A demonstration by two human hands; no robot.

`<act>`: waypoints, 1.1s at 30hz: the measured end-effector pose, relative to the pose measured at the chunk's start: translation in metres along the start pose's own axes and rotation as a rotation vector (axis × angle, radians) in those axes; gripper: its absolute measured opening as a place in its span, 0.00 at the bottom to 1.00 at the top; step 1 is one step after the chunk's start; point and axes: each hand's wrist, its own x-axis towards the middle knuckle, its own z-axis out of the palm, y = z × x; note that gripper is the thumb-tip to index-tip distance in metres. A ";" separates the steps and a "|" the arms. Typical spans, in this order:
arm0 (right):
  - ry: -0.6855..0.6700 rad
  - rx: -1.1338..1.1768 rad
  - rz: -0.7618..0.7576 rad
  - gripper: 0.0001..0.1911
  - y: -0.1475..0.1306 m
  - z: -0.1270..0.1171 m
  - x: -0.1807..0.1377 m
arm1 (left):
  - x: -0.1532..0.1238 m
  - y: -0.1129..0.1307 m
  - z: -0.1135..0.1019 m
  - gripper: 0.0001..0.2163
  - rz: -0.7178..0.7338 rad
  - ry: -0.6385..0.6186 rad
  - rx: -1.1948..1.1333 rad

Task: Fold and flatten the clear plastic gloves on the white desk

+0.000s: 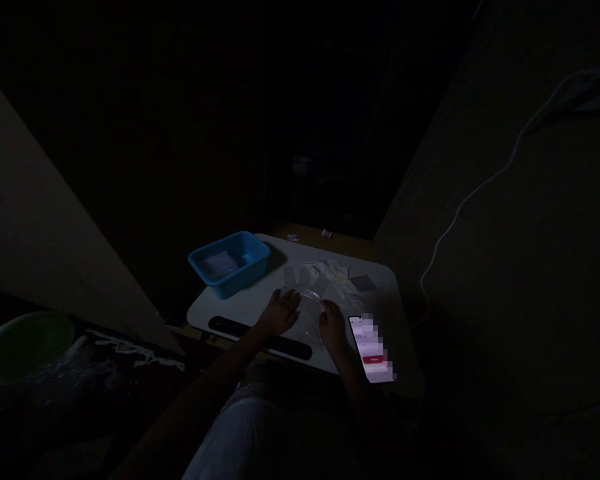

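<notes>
Your left hand (281,311) lies flat with fingers extended, its grip released, at nine o'clock on the clear plastic (307,315), which rests on the white table (237,308) directly before you. Your right hand (333,323) is at the plastic's three o'clock edge, fingers bent; whether that grip is clenched cannot be told in this dim light. From the plastic, pale packets (325,269) lie at twelve to one o'clock, a blue basin (243,279) at ten, and a lit phone (365,341) at four.

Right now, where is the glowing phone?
In the head view, the phone lies screen up at the near right of the table, just right of the person's right hand.
</notes>
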 end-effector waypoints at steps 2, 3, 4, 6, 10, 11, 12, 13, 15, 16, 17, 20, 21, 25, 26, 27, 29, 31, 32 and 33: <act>-0.061 -0.053 -0.041 0.21 -0.002 -0.001 0.000 | 0.000 0.000 0.001 0.20 0.002 0.002 0.007; -0.079 -0.080 -0.052 0.21 -0.004 -0.001 -0.001 | -0.001 0.000 0.001 0.20 0.000 0.006 0.008; -0.091 -0.101 -0.059 0.21 -0.005 -0.001 -0.001 | -0.001 0.000 0.000 0.20 -0.003 0.009 0.009; -0.087 -0.119 -0.047 0.20 -0.006 -0.001 -0.002 | -0.001 0.001 0.000 0.20 -0.008 0.017 0.009; -0.062 -0.103 -0.006 0.20 -0.003 -0.003 -0.003 | -0.002 0.002 -0.001 0.19 -0.012 0.026 0.005; -0.072 -0.099 -0.015 0.20 -0.003 -0.005 -0.004 | -0.002 0.001 0.000 0.19 -0.013 0.024 0.004; -0.084 -0.096 -0.029 0.20 -0.002 -0.006 -0.005 | -0.001 0.001 0.000 0.19 -0.016 0.020 0.004; -0.095 -0.095 -0.045 0.21 -0.002 -0.008 -0.006 | -0.001 0.001 0.001 0.19 -0.018 0.016 0.004; -0.106 -0.094 -0.068 0.21 -0.003 -0.013 -0.009 | -0.001 0.001 0.001 0.20 -0.019 0.008 0.005; -0.111 -0.092 -0.079 0.21 -0.004 -0.016 -0.011 | -0.001 0.000 0.001 0.20 -0.018 0.005 0.005; -0.118 -0.089 -0.090 0.21 -0.005 -0.019 -0.013 | -0.001 0.000 0.000 0.20 -0.017 0.002 0.004; -0.144 -0.086 -0.119 0.22 -0.008 -0.028 -0.021 | -0.002 0.001 -0.002 0.20 -0.017 -0.007 0.001; -0.154 -0.087 -0.126 0.23 -0.009 -0.031 -0.025 | -0.002 0.001 -0.002 0.20 -0.016 -0.011 -0.001; -0.186 -0.098 -0.153 0.23 -0.013 -0.042 -0.037 | -0.002 0.002 -0.003 0.21 -0.014 -0.015 -0.012; -0.191 -0.098 -0.160 0.22 -0.014 -0.045 -0.039 | -0.002 0.002 -0.003 0.21 -0.015 -0.015 -0.014; -0.195 -0.096 -0.166 0.22 -0.015 -0.047 -0.041 | -0.002 0.002 -0.003 0.21 -0.016 -0.015 -0.014; -0.202 -0.086 -0.176 0.22 -0.016 -0.050 -0.045 | -0.002 0.002 -0.003 0.21 -0.019 -0.015 -0.010; -0.209 -0.074 -0.182 0.22 -0.016 -0.052 -0.050 | -0.002 0.002 -0.003 0.21 -0.019 -0.013 -0.002; -0.210 -0.069 -0.189 0.22 -0.015 -0.053 -0.053 | -0.002 0.002 -0.002 0.21 -0.017 -0.012 0.003; -0.210 -0.064 -0.197 0.22 -0.014 -0.053 -0.056 | -0.002 0.002 -0.002 0.21 -0.014 -0.011 0.006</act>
